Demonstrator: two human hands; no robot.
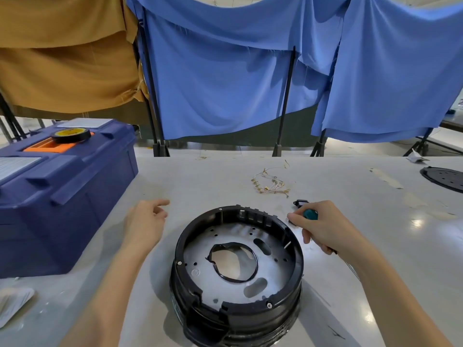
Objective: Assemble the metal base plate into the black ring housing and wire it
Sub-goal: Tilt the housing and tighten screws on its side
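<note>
Metal base plate (198, 249) sits flat inside the black ring housing (238, 319), which stands in the middle of the worktop (200, 179), close in front of the person. Screw heads (269, 305) show at several spots on the rim, so the seating step looks largely done and the wiring looks not yet begun.

The right hand (323, 225) is just beside the housing's far-right rim, its fingers curled round a teal-handled screwdriver (310, 214). The left hand (145, 221) hovers off the far-left side, apart from the rim, with loose fingers holding nothing.

The wire bundle (270, 185), with its gold terminals, lies beyond the housing and slightly to the right, strung out roughly left to right. The right hand is nearer to it but occupied, so the free left hand would have to cross over the ring. A small black part (299, 203) lies just past the right knuckles.

Further out are a blue toolbox (75, 196) on the left, carrying a tape roll (71, 135), and a black disc (443, 177) at the far right.
</note>
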